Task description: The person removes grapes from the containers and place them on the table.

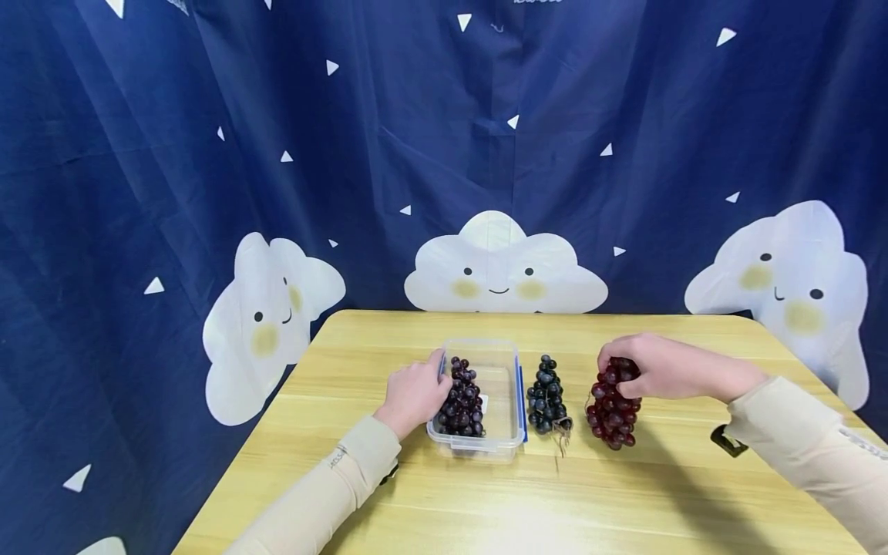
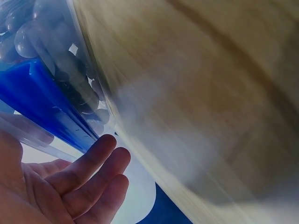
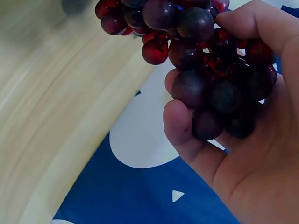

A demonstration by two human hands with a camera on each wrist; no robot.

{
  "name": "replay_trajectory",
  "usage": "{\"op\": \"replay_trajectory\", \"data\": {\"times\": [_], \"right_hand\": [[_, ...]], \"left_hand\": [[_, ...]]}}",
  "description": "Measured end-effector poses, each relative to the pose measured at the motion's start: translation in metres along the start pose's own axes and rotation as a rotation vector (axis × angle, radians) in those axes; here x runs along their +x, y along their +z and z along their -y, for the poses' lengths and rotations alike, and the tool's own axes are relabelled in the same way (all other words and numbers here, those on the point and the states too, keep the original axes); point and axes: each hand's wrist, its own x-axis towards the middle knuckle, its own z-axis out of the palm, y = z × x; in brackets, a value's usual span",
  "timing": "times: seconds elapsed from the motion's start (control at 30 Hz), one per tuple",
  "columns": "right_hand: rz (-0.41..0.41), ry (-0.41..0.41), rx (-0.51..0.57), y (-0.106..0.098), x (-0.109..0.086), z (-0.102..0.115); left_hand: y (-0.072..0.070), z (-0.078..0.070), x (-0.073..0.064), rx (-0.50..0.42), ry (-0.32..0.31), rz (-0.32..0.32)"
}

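Observation:
A clear plastic food container (image 1: 502,401) with blue side clips stands on the table. My left hand (image 1: 415,391) grips its left wall near a blue clip (image 2: 42,102), fingers along the outside and thumb at the rim. A dark purple grape bunch (image 1: 461,405) lies inside, along the left side. My right hand (image 1: 655,368) holds a red grape bunch (image 1: 612,412) by its upper end, so it hangs narrow end up. In the right wrist view, fingers and thumb curl round the red grapes (image 3: 187,56). Between container and right hand lies a blue-black grape bunch (image 1: 546,397).
The light wooden table (image 1: 541,501) has its far edge against a dark blue curtain (image 1: 444,116) printed with white clouds and triangles. Dry stem strands (image 1: 562,433) stick out at the near end of the blue-black bunch.

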Motion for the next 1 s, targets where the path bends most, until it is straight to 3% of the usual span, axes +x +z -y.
{"op": "replay_trajectory", "data": {"times": [0.63,1.0], "right_hand": [[-0.04,0.084,-0.031,0.01,0.005,-0.024],[-0.019,0.128,-0.028,0.018,0.017,-0.042]], "left_hand": [[0.0,-0.002,0.0,-0.002,0.0,0.007],[0.0,-0.002,-0.002,-0.026,0.002,0.013]]}}
